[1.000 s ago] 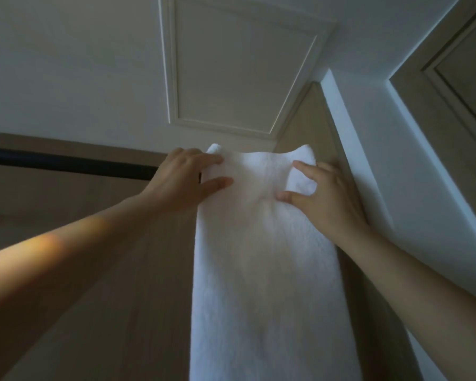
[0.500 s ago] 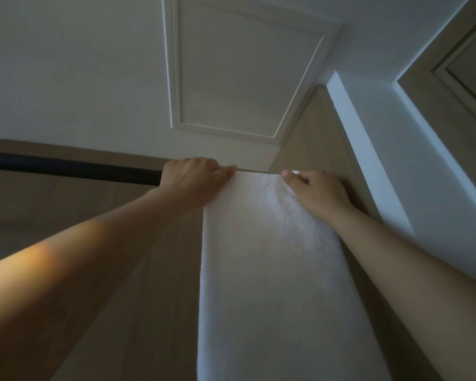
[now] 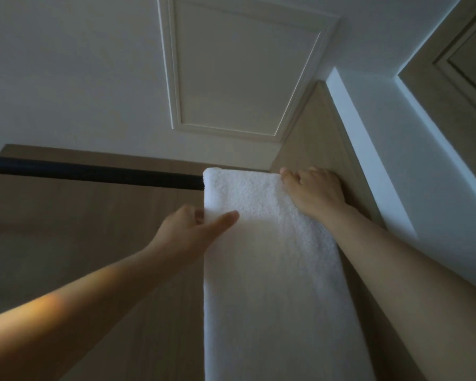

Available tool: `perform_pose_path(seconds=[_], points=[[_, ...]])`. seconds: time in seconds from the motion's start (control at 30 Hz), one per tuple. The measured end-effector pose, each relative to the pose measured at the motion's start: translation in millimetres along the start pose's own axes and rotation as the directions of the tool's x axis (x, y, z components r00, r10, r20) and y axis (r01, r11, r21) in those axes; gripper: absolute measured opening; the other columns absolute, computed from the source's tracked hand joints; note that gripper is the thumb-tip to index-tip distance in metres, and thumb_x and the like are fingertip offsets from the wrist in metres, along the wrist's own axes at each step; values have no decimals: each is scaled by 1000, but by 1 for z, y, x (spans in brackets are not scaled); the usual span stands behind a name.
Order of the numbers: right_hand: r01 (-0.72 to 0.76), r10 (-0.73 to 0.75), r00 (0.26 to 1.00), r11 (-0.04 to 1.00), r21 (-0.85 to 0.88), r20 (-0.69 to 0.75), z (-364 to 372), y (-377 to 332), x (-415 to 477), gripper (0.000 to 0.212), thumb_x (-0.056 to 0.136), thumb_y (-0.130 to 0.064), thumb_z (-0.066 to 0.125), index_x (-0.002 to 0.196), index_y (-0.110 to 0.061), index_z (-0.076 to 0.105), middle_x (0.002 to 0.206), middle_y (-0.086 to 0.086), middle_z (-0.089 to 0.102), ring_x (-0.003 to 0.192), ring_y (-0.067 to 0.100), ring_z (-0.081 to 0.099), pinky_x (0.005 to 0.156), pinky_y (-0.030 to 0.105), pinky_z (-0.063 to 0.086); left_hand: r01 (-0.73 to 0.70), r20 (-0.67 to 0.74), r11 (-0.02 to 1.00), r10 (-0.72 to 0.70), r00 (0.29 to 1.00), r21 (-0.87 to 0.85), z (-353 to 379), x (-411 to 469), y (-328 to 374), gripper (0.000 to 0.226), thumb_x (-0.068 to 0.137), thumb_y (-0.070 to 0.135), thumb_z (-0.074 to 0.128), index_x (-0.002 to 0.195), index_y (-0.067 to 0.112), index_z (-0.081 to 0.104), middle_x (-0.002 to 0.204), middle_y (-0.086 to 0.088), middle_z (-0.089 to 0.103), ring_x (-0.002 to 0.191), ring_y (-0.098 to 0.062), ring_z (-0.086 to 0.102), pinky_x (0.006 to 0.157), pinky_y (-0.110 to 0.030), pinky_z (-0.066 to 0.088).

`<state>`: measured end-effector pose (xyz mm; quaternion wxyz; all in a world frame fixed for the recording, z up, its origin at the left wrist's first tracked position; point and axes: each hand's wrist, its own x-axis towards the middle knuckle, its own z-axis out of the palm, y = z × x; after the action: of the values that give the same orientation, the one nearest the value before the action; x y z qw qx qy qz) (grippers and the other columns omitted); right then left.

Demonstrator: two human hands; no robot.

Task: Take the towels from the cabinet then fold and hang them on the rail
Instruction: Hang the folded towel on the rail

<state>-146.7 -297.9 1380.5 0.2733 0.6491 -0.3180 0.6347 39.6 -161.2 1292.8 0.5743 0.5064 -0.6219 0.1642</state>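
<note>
A white folded towel [image 3: 270,270] hangs over the black rail [image 3: 94,174] at its right end, draped down toward me. My left hand [image 3: 187,232] pinches the towel's left edge a little below the rail, thumb on the front and fingers behind. My right hand [image 3: 311,191] lies on the towel's upper right corner at the rail, fingers curled over the top. The rail under the towel is hidden.
A wooden cabinet wall [image 3: 80,229] stands behind the rail and a wooden side panel [image 3: 322,133] closes the right end. Above is a white ceiling with a framed hatch [image 3: 239,70]. A wooden door [image 3: 456,67] is at the upper right.
The towel has been laid flat over the rail. My left hand has dropped from the rail to the towel's left edge below it; my right hand stays at the top right corner.
</note>
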Motion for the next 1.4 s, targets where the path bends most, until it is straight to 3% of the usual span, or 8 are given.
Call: perform_pose_path(seconds=[0.27,0.43,0.6,0.77,0.87,1.03,1.2,1.4], points=[[-17,-1,990,992,123,139,-19,-1,-3,55,105,-42,25,115,-5,64,126,23,60,119,36,51,99,39,39,62,-225,956,-130,966,-287,24,5,8,37,83,41,71,83,5,74,77,-5,75,67,-19,72,60,-32,61],[-109,144,988,904,413,-53,-36,10,-48,43,98,-39,44,125,-10,61,131,8,61,122,26,53,96,35,41,44,-259,957,-122,958,-285,31,0,16,41,84,43,69,83,2,73,73,-9,73,62,-18,71,43,-25,54],[-161,171,985,825,541,33,-37,18,-108,56,94,-45,50,145,-22,42,136,-7,47,131,15,44,87,17,31,67,-271,957,-147,951,-284,29,-4,17,48,86,45,66,89,-3,71,83,-17,72,77,-32,71,63,-38,60],[-328,138,937,661,675,320,-25,8,-127,72,92,-56,51,152,-47,11,159,-15,21,143,11,28,110,32,31,70,-237,953,-144,961,-294,25,-6,15,50,86,47,65,88,-4,70,81,-20,71,63,-25,67,58,-32,56],[-304,182,953,596,743,243,-20,3,-121,73,90,-51,60,151,-47,18,156,-18,27,132,3,34,93,14,32,51,-236,955,-124,964,-293,22,-5,13,49,87,46,65,82,-2,69,67,-13,69,54,-17,62,48,-24,51],[-160,183,982,629,761,55,-22,3,-88,70,87,-42,69,149,-32,37,150,-18,39,121,-9,32,80,1,26,-17,-291,974,-51,955,-228,14,2,12,49,85,48,65,84,0,70,74,-12,71,63,-24,69,49,-26,55],[-113,117,992,689,716,44,-29,-4,-34,66,86,-42,70,145,-25,45,144,-2,50,129,13,48,98,26,40,-93,-402,995,66,913,-46,5,33,24,44,88,43,65,62,10,53,57,-1,55,43,-4,50,35,-13,36],[-95,11,979,907,411,202,-22,-9,15,53,94,-45,58,138,-15,55,147,2,48,130,22,49,104,32,39,-43,-436,869,290,852,494,-3,74,40,40,90,52,57,95,12,52,94,-7,60,89,-30,56,67,-34,34]])
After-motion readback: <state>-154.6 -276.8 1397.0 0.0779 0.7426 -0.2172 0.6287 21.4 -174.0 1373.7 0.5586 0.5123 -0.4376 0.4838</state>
